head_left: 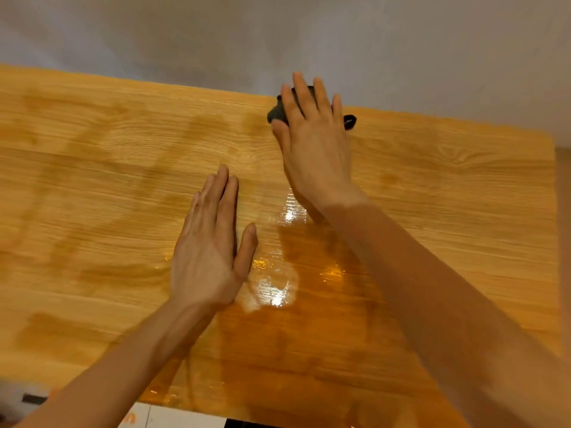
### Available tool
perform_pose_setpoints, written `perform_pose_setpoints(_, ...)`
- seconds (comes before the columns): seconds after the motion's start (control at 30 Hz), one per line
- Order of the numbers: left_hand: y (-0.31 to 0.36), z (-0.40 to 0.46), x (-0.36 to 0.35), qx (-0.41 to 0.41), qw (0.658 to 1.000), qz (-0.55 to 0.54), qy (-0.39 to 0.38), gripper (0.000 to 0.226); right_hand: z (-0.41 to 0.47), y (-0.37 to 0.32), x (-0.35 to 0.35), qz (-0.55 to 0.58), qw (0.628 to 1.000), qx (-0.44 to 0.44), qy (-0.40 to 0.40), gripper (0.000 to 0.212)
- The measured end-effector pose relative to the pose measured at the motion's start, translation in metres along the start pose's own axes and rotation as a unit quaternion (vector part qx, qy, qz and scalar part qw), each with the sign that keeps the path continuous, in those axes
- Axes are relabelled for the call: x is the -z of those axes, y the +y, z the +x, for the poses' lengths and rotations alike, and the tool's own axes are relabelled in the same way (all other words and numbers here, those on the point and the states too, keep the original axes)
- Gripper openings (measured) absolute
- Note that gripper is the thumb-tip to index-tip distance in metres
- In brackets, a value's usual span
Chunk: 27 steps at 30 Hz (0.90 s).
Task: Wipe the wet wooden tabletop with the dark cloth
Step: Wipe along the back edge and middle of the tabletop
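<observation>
The wooden tabletop (92, 180) fills the view, with damp streaks on the left and a glossy wet patch (278, 288) in the middle near me. My right hand (315, 140) lies flat with fingers spread on the dark cloth (276, 114) at the table's far edge; only the cloth's ends show, left and right of the hand. My left hand (213, 245) rests palm down on the wood, fingers together, holding nothing, just left of the wet patch.
A pale wall (278, 35) runs right behind the far edge. The table's right edge (556, 211) is in view. Below the near edge, a white surface with a dark object (32, 398) shows at bottom left.
</observation>
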<state>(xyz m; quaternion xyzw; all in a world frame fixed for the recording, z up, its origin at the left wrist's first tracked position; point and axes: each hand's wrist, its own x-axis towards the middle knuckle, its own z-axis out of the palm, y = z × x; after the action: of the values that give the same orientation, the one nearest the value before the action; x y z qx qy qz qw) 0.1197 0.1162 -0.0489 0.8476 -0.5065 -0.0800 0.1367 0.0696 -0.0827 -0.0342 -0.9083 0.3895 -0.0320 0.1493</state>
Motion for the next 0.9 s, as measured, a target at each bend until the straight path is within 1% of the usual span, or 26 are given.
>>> perform_pose_setpoints(0.13, -0.001, -0.001, -0.001, -0.009, 1.000, -0.005, 0.000, 0.067, -0.099, -0.008, -0.013, -0.055, 0.991, 0.119, 0.006, 0.049)
perform_pose_setpoints(0.17, -0.001, 0.000, -0.001, -0.009, 1.000, -0.008, 0.000, 0.067, -0.110, -0.004, -0.014, -0.062, 0.988, 0.141, 0.009, 0.049)
perform_pose_setpoints(0.23, -0.001, -0.001, -0.001, -0.008, 1.000, -0.009, 0.002, 0.066, -0.094, 0.008, -0.009, -0.079, 0.983, 0.163, -0.005, 0.048)
perform_pose_setpoints(0.3, -0.001, -0.001, -0.001, -0.007, 1.000, -0.005, 0.007, 0.066, -0.054, 0.019, -0.003, -0.078, 0.990, 0.118, -0.014, 0.048)
perform_pose_setpoints(0.4, -0.001, 0.000, -0.002, -0.003, 1.000, -0.004, 0.010, 0.066, -0.001, 0.037, 0.009, -0.022, 1.000, 0.005, 0.002, 0.048)
perform_pose_setpoints(0.47, -0.001, -0.001, -0.001, -0.002, 1.000, -0.003, 0.009, 0.066, -0.008, 0.034, 0.009, 0.007, 1.000, -0.019, 0.013, 0.048)
perform_pose_setpoints(0.5, 0.000, -0.001, -0.001, -0.001, 1.000, -0.003, 0.009, 0.066, -0.023, 0.029, 0.008, 0.014, 1.000, -0.014, 0.021, 0.048)
perform_pose_setpoints(0.57, 0.001, -0.001, 0.000, -0.001, 1.000, -0.001, 0.010, 0.065, -0.074, 0.019, 0.002, 0.008, 0.999, 0.024, 0.033, 0.049)
perform_pose_setpoints(0.63, 0.001, -0.001, -0.001, -0.003, 1.000, -0.001, 0.012, 0.065, -0.122, 0.019, -0.002, -0.013, 0.995, 0.099, 0.020, 0.049)
perform_pose_setpoints(0.7, 0.002, 0.000, -0.001, -0.002, 1.000, -0.005, 0.012, 0.065, -0.121, 0.035, 0.003, -0.030, 0.987, 0.155, -0.009, 0.050)
perform_pose_setpoints(0.73, 0.002, 0.000, -0.001, 0.000, 1.000, -0.007, 0.012, 0.065, -0.104, 0.045, 0.008, -0.041, 0.988, 0.150, -0.019, 0.050)
perform_pose_setpoints(0.77, 0.002, 0.000, -0.001, 0.002, 1.000, -0.008, 0.012, 0.065, -0.082, 0.054, 0.013, -0.051, 0.991, 0.123, -0.024, 0.049)
perform_pose_setpoints(0.83, 0.002, 0.000, -0.001, 0.007, 1.000, -0.009, 0.015, 0.065, -0.034, 0.071, 0.021, -0.034, 0.999, 0.034, 0.002, 0.048)
perform_pose_setpoints(0.9, 0.002, 0.000, -0.002, 0.008, 1.000, -0.008, 0.014, 0.066, -0.014, 0.075, 0.025, -0.008, 0.999, -0.039, 0.019, 0.048)
